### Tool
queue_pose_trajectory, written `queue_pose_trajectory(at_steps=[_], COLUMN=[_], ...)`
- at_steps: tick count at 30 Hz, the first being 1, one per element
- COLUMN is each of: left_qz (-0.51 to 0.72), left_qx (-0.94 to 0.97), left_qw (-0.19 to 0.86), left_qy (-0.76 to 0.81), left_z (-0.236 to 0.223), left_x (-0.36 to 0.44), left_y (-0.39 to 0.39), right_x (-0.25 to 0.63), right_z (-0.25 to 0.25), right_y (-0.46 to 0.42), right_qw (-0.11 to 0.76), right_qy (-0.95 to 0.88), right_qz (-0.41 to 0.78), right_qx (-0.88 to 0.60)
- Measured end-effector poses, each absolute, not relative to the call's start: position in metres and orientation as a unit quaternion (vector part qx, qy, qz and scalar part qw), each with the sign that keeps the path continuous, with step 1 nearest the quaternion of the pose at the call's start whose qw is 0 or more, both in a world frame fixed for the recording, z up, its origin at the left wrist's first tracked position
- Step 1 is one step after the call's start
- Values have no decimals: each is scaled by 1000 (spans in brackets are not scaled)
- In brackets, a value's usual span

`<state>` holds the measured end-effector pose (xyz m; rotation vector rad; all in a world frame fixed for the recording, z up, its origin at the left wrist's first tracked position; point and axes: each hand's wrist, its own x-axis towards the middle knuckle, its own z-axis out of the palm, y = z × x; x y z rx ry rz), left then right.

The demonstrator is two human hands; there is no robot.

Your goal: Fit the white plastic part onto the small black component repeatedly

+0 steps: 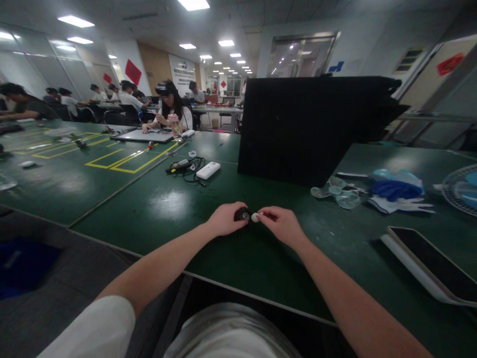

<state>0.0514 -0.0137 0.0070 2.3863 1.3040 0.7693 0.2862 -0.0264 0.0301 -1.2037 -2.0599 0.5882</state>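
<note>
Just above the green table, my left hand (227, 219) is closed round a small dark round part (242, 215) with a greyish metal-looking end turned to the right. My right hand (281, 223) pinches a small whitish rounded piece (255, 217) between thumb and fingertips. A narrow gap lies between the dark part and the whitish piece. They are too small in the view to tell their exact kind, and my left fingers hide the back of the dark part.
A large black box-like panel (290, 129) stands ahead. White power bank (208, 170) and cables (186, 166) lie left of it. To the right are clear plastic cups (347, 199), gloves (397, 191), a fan (462, 186) and a phone (436, 263). A person (173, 109) sits across the table.
</note>
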Motion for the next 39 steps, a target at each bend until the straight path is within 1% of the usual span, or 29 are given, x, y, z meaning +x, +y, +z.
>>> queue_pose_trajectory(at_steps=[4, 11, 16, 18, 20, 24, 26, 29, 33, 37, 39], left_qz=[272, 262, 266, 265, 264, 260, 259, 258, 250, 260, 255], left_qx=[829, 815, 813, 813, 811, 812, 814, 817, 820, 746, 709], left_qw=[178, 198, 209, 210, 210, 208, 208, 214, 210, 188, 139], left_qy=[456, 477, 474, 474, 478, 480, 476, 469, 471, 583, 642], left_z=[6, 6, 7, 7, 6, 4, 5, 8, 11, 6, 6], left_x=[51, 52, 51, 50, 50, 50, 51, 50, 27, -26, -54], left_y=[-14, -13, -14, -14, -13, -13, -13, -13, -8, -1, -3], right_x=[283, 285, 280, 279, 281, 290, 294, 297, 297, 296, 296], right_z=[30, 34, 34, 32, 30, 26, 25, 25, 28, 29, 27], right_y=[-29, -29, -31, -30, -27, -18, -14, -13, -16, -18, -18], right_qw=[313, 355, 287, 275, 281, 326, 319, 280, 243, 227, 225], right_qy=[-794, -784, -804, -802, -788, -746, -741, -741, -740, -738, -743], right_qz=[241, 202, 231, 243, 235, 178, 164, 166, 193, 222, 227], right_qx=[-463, -468, -468, -470, -494, -553, -567, -588, -596, -595, -587])
